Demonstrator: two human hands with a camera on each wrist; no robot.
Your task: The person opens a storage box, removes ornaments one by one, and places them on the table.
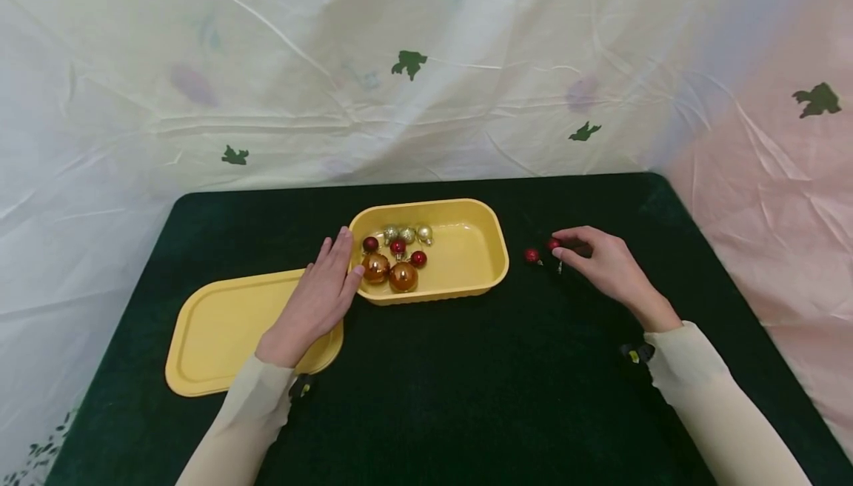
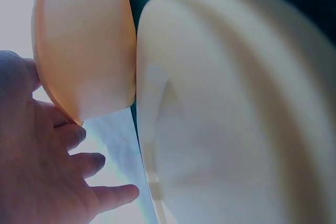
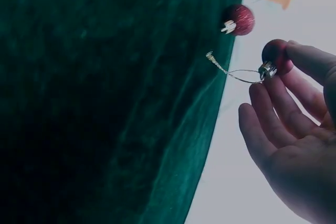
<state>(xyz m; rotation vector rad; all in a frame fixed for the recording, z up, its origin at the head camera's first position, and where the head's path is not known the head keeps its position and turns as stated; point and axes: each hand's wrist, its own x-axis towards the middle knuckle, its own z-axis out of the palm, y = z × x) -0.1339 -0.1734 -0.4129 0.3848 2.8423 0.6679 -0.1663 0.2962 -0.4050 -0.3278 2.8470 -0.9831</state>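
My right hand pinches a small red bauble between thumb and fingers; a silver loop of string hangs from its cap. Beside it on the cloth lies another red bauble. With fingers straight, my left hand rests against the left rim of a yellow box. Gathered in the box's left part are two large orange baubles, several small red baubles and several small gold ones.
A yellow lid lies flat left of the box, partly under my left forearm. Dark green cloth covers the table. Behind it hangs a pale curtain with leaf shapes.
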